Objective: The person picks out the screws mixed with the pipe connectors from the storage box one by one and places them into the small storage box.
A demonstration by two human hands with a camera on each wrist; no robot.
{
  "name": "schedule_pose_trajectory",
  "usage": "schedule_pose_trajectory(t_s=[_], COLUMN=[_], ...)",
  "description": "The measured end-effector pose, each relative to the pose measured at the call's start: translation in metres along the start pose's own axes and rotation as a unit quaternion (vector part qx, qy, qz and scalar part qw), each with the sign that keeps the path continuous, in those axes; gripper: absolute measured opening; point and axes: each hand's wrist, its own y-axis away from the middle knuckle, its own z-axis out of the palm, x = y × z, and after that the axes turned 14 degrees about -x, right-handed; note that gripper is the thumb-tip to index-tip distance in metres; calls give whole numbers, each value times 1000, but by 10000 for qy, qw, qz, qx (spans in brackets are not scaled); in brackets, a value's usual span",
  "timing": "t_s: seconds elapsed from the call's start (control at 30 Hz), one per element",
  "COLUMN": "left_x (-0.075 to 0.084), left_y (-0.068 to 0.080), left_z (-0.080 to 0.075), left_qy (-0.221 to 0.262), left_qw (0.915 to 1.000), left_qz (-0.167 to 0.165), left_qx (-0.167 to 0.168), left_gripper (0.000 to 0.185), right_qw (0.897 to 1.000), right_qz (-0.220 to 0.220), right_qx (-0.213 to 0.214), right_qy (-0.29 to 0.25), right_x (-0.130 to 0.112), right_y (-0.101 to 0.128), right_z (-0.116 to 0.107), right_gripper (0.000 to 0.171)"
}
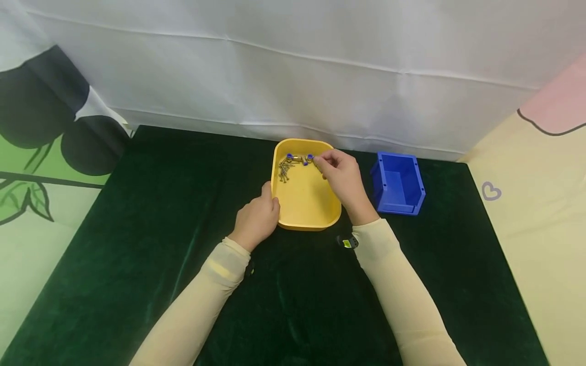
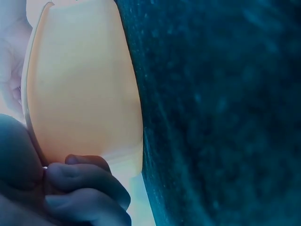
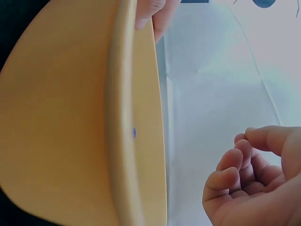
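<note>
A yellow tray (image 1: 305, 201) lies on the dark green cloth. Small dark screws (image 1: 284, 171) and brass fittings with blue caps (image 1: 296, 158) are heaped in its far left corner. My left hand (image 1: 270, 201) grips the tray's left rim, thumb on the edge and fingers (image 2: 82, 186) curled under the tray (image 2: 80, 84). My right hand (image 1: 318, 161) hovers over the far right of the tray (image 3: 70, 117), its curled fingers (image 3: 235, 162) next to a blue-capped fitting (image 1: 310, 158). Whether it pinches anything is hidden.
An empty blue bin (image 1: 398, 183) stands just right of the tray. A white curtain (image 1: 293, 66) hangs along the far edge of the cloth. Patterned surfaces border the cloth on both sides. Bare green cloth (image 1: 297, 305) stretches toward me between my sleeves.
</note>
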Motion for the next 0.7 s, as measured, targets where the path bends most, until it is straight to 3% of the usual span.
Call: schedule_pose_trajectory(t_s=[0.33, 0.7], left_x=[0, 3], left_y=[-2, -10], left_z=[0, 7], left_qy=[158, 441], left_qw=[9998, 9988], left_qz=[-141, 11], left_qx=[31, -190], left_gripper=[34, 31], right_qw=[9991, 9978], right_qz=[-11, 281], right_qx=[-414, -597], right_qy=[-56, -10], right_x=[-2, 6], right_y=[-20, -26], right_z=[10, 13], right_gripper=[21, 25])
